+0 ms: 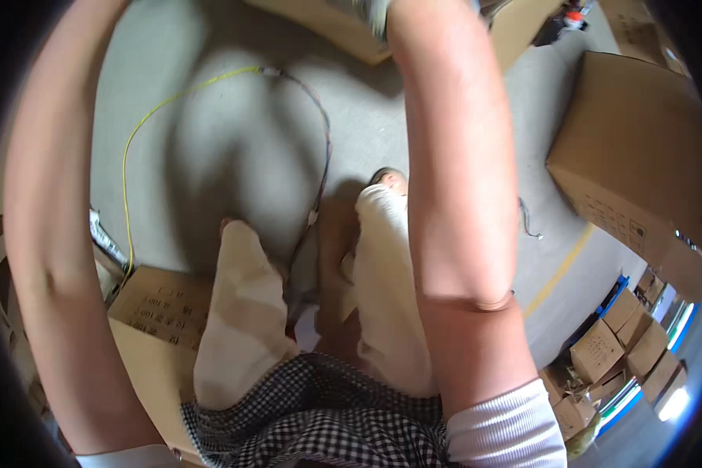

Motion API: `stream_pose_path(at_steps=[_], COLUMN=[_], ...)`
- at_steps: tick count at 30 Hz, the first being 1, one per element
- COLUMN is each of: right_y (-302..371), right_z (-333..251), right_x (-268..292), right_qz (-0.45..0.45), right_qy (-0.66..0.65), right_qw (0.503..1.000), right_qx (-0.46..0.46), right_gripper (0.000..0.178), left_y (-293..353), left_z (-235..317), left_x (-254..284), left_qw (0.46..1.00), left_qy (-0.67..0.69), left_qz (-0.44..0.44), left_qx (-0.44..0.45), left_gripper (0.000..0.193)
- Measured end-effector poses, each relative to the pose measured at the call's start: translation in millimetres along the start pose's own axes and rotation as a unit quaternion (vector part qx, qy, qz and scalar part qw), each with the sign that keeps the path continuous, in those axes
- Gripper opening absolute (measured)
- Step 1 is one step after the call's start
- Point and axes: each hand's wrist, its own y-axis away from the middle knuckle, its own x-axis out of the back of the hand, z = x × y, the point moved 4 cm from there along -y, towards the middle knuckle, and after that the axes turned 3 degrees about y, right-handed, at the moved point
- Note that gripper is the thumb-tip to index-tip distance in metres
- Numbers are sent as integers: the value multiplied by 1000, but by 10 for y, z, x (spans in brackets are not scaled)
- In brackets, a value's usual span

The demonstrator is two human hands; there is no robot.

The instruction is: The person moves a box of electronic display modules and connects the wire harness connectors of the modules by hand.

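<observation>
- Grey floor (234, 164): stretches across the middle, shadowed at the far left and centre, with a yellow painted line (558, 269) on the right.
- Large closed cardboard box (636, 132): on the right, well apart from the person's right arm, with dark print on its side.
- Left arm (51, 218): bare, runs along the left side and out past the far edge. The left hand is out of the picture, so I cannot tell whether its fingers are released, clenched or grasping anything.
- Right arm (464, 171): bare below a white ribbed sleeve (511, 429), reaches to the far edge. The right hand is cut off there, so I cannot tell its finger state either.
- Pale trousers (246, 327): on both legs, near the middle, below a black-and-white checked garment (312, 413).
- Printed cardboard box (164, 304): near and left, just beside the left leg.
- Far cardboard box (320, 23): at the far middle, the thing nearest to where the right arm leaves view; I cannot tell whether it is touched. More cardboard shows right of the arm.
- Smaller cardboard boxes (597, 351): clustered near the right edge.
- Cord (129, 179): yellow on the left, dark on the right, curving over the floor.
- Short cable (529, 218): on the floor, just right of the right arm.
</observation>
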Motion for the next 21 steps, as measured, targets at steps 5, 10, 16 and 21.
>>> stream_pose_path(at_steps=[5,10,16,21], right_y=[427,1022,1419,1607], right_z=[-7,-148,61,-67], right_x=[104,75,136,202], right_qz=[19,-56,-145,-147], right_qy=[34,-45,-126,-160], right_qw=[999,996,974,963], right_qx=[29,56,118,157], right_gripper=[20,19,19,18], left_y=[460,1048,1193,1493], left_z=[761,1232,1695,1769], left_x=[8,156,383,619], left_qw=[998,997,990,991], left_qy=[44,40,23,91], left_qz=[-31,-59,-140,-95], left_qx=[32,16,18,-29], left_gripper=[29,23,23,27])
